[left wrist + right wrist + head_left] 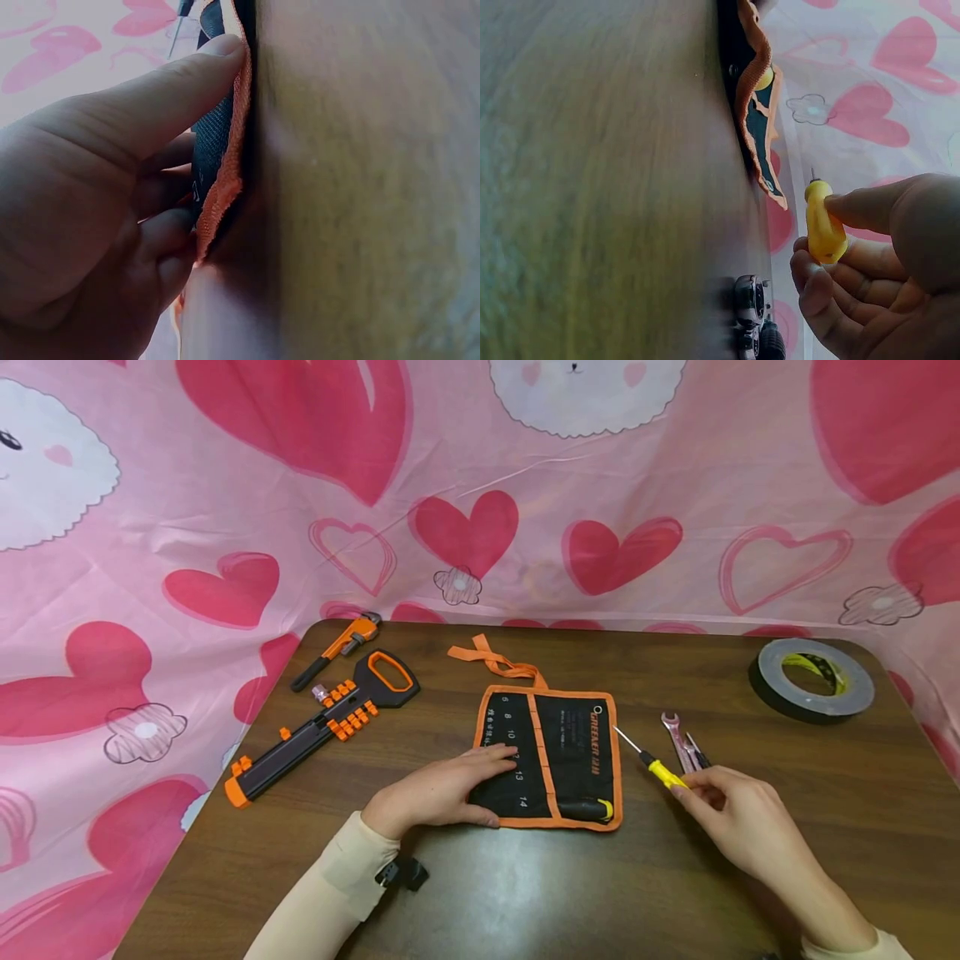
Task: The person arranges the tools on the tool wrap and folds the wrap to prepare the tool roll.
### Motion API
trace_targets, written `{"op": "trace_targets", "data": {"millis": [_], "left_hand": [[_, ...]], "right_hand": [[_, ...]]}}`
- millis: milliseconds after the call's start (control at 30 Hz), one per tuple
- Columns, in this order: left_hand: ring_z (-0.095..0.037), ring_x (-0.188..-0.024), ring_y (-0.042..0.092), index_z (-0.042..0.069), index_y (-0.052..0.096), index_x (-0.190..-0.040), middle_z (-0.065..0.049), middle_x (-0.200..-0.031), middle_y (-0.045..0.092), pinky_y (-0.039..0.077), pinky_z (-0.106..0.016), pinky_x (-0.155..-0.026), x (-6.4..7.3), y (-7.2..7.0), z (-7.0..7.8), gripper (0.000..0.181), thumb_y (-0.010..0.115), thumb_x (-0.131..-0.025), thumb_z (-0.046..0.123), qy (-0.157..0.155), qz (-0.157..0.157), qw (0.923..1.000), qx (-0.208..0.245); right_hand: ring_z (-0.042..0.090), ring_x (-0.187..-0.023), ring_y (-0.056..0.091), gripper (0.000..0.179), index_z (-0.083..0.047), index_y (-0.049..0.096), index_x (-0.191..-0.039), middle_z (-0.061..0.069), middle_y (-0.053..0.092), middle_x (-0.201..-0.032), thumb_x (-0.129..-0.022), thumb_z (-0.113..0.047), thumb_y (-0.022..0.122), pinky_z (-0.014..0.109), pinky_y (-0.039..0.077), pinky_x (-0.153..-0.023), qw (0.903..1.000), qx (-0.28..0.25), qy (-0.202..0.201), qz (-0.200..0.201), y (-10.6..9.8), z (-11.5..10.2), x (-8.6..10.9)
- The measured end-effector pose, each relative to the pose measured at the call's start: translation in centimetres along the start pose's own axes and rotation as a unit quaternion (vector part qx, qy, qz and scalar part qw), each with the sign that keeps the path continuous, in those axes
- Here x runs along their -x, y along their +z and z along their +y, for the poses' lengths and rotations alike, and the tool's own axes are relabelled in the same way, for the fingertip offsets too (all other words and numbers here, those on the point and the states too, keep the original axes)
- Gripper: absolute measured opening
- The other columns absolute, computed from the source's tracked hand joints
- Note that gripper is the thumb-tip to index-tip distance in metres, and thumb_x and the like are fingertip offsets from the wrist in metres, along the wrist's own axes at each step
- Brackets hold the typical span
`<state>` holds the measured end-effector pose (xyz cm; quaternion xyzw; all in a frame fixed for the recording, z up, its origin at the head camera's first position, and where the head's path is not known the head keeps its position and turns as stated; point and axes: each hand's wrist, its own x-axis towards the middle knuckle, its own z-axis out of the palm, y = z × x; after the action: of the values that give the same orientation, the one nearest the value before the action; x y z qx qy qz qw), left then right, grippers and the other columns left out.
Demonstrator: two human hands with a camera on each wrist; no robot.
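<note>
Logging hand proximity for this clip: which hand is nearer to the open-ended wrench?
Right. The right hand, holding the yellow screwdriver, is close to the near end of the open-ended wrench; the left hand rests on the black pouch, farther off to its left.

Tape roll point(858, 686) laid flat at far right of brown table point(525, 893). Orange-and-black pipe wrench point(341, 643) placed far left, near black rack point(296, 754). Pink backdrop point(540, 477) printed with hearts.
</note>
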<state>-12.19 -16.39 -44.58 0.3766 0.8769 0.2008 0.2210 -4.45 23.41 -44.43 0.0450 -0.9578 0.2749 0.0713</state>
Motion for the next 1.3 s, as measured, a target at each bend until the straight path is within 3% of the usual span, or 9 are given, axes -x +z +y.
{"op": "trace_targets", "data": {"millis": [367,600,933,1300], "left_hand": [[-0.017,-0.168,0.023,0.019,0.044,-0.167,0.007,-0.18,0.028,0.034,-0.048,-0.132,-0.4,0.0,0.2,0.08,0.079,-0.099,0.045,-0.012,-0.005,0.9998,0.018],[-0.017,-0.168,0.022,0.019,0.042,-0.168,0.007,-0.18,0.026,0.034,-0.048,-0.132,-0.5,-0.1,0.3,0.082,0.079,-0.099,0.043,-0.019,-0.014,0.9994,0.026],[-0.016,-0.168,0.022,0.02,0.042,-0.168,0.008,-0.18,0.026,0.034,-0.048,-0.132,-0.4,-0.3,0.4,0.082,0.079,-0.099,0.043,-0.017,-0.012,0.9993,0.03],[-0.015,-0.168,0.021,0.019,0.043,-0.167,0.008,-0.18,0.026,0.033,-0.046,-0.132,-0.4,-0.1,0.3,0.081,0.079,-0.099,0.043,-0.017,-0.01,0.9995,0.027]], "right_hand": [[0.002,-0.071,0.049,0.008,-0.014,0.08,-0.098,-0.007,0.066,-0.083,-0.093,-0.014,0.085,0.023,0.042,-0.061,0.9984,0.002,-0.042,-0.038,0.0,-0.5,-0.1],[0.009,-0.075,0.049,0.009,-0.016,0.081,-0.105,-0.006,0.065,-0.086,-0.096,-0.018,0.083,0.025,0.038,-0.064,0.9967,0.004,-0.041,-0.07,-0.1,-1.0,-0.4],[0.001,-0.079,0.053,0.013,-0.022,0.082,-0.102,-0.014,0.072,-0.093,-0.091,-0.018,0.087,0.028,0.048,-0.069,0.9916,0.009,-0.101,-0.08,0.4,-1.2,-0.9],[-0.001,-0.076,0.051,0.01,-0.023,0.081,-0.1,-0.017,0.067,-0.089,-0.093,-0.019,0.086,0.026,0.047,-0.068,0.9879,0.012,-0.114,-0.104,0.5,-1.6,-1.3]]}}
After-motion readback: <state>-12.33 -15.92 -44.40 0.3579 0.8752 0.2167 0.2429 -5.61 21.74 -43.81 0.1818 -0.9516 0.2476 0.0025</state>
